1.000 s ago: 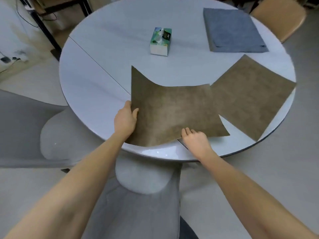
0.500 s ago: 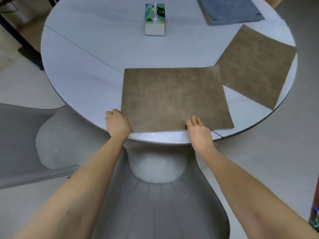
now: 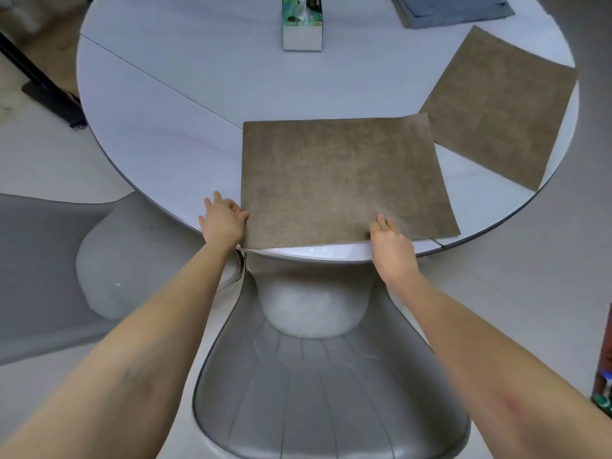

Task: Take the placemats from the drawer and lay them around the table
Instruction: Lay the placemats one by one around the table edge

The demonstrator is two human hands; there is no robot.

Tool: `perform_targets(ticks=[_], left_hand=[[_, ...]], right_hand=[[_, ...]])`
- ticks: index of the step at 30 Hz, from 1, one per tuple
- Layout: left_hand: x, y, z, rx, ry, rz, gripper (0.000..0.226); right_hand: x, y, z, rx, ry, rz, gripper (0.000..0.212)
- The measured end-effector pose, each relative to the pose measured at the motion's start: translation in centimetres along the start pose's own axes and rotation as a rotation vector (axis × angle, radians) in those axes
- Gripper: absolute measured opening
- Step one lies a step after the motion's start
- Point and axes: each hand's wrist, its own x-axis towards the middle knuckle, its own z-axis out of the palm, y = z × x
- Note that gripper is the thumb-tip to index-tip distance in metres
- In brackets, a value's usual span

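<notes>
Brown placemat (image 3: 344, 180) lay flat at the tabletop (image 3: 185, 104) near edge, above the grey chair (image 3: 331, 376). Left hand (image 3: 222, 217) and right hand (image 3: 390, 241) open, fingers resting on it. Risk: near edge overhangs the rim, a nudge could slide it off.

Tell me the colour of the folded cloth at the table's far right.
Blue-grey folded cloth, head view.

A tissue box (image 3: 302, 23) (green and white, its top cut off by the frame) stands upright. Right of the tissue box lies a folded blue-grey cloth (image 3: 452, 9). Well nearer than the box, a grey chair (image 3: 331, 392) sits; another grey chair (image 3: 43, 270) stands left of it.
</notes>
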Motion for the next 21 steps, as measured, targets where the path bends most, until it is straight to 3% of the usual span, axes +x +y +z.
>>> perform_targets(ticks=[9,15,17,21], left_hand=[[-0.7,1.1,-0.3,-0.043,0.172,-0.042,0.015],[-0.7,-0.9,-0.5,-0.131,0.087,-0.026,0.019],[-0.7,-1.8,-0.9,-0.196,0.055,-0.017,0.011],[-0.8,-2.2,-1.4,-0.277,-0.009,-0.009,0.083]], right_hand=[[-0.3,-1.2,0.3,0.053,0.028,0.043,0.043],[-0.2,-1.5,0.5,0.08,0.045,0.073,0.043],[-0.3,-1.6,0.5,0.081,0.043,0.08,0.041],[-0.3,-1.9,0.4,0.097,0.054,0.102,0.043]])
